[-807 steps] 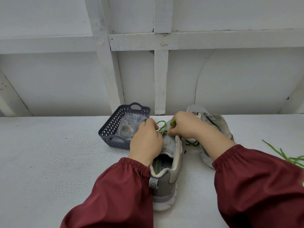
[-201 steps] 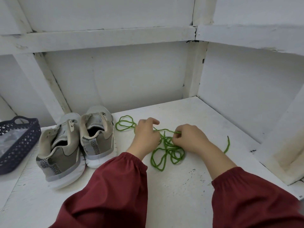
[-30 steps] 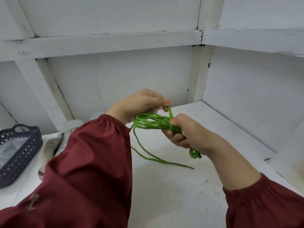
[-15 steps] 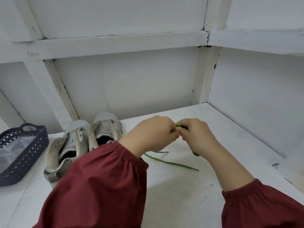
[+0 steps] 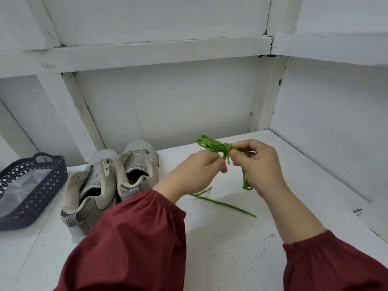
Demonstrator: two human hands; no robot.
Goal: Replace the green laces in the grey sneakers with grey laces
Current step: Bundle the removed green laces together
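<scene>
- Left hand (image 5: 195,173) pinches a strand of the green laces (image 5: 212,143).
- Right hand (image 5: 256,164) grips the knotted bundle.
- Grey sneakers (image 5: 109,181) stand unlaced beside them.

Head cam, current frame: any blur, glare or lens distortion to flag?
Head view: soft, even light, faint shadow under the left hand; that hand's lower edge is motion-smeared, the right hand and green laces look sharper; wide-angle bend splays the wall beams; dull sheen on the plastic bag in the basket, no harsh glare.
</scene>
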